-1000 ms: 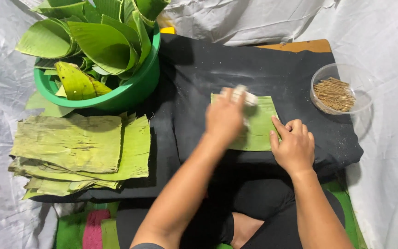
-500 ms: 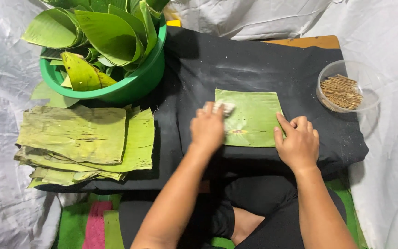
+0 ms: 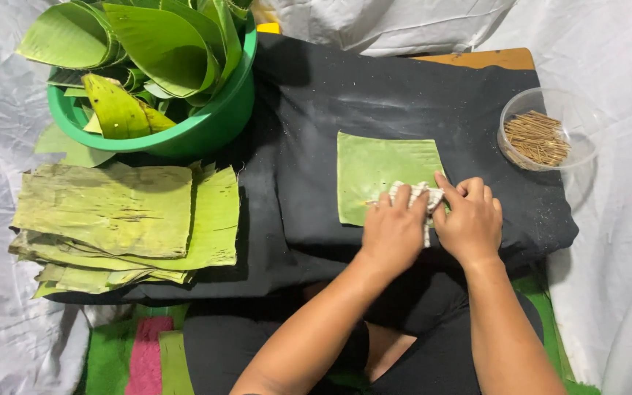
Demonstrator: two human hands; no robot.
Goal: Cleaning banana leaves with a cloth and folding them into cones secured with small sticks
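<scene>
A square piece of green banana leaf (image 3: 382, 172) lies flat on the black cloth (image 3: 374, 95). My left hand (image 3: 393, 234) presses a small white rag (image 3: 415, 196) onto the leaf's near edge, fingers curled over it. My right hand (image 3: 469, 219) lies right beside it, fingertips touching the rag and the leaf's near right corner. Both hands cover the lower part of the leaf.
A stack of cut banana leaf pieces (image 3: 118, 219) lies at the left. Behind it stands a green plastic basin (image 3: 206, 124) full of curled leaves. A clear round bowl (image 3: 543, 135) of thin brown sticks sits at the right. White plastic sheeting surrounds the cloth.
My left hand with the rag slid from the leaf's far part to its left side, then down to the near edge beside my right hand. The view shifted closer.
</scene>
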